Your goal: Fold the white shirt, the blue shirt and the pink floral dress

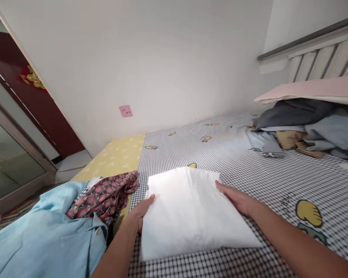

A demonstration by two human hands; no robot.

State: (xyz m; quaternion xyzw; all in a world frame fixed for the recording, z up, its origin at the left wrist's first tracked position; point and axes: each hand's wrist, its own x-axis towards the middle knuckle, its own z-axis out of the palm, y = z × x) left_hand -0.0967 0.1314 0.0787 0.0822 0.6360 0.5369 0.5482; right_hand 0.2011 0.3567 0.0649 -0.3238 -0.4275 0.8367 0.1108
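Observation:
A folded white cloth, possibly a garment, lies on the checked bedsheet in front of me. My left hand grips its left edge, with the thumb on top and the other fingers hidden beneath. On the opposite side, my right hand holds the right edge in the same way, its lower fingers out of sight. A crease runs down from the cloth's far edge, and its near edge spreads wider than the far one.
To the left lie a light blue garment and a red patterned cloth. Dark, grey and tan clothes are heaped at the right beneath a pink pad. A white wall borders the bed's far side.

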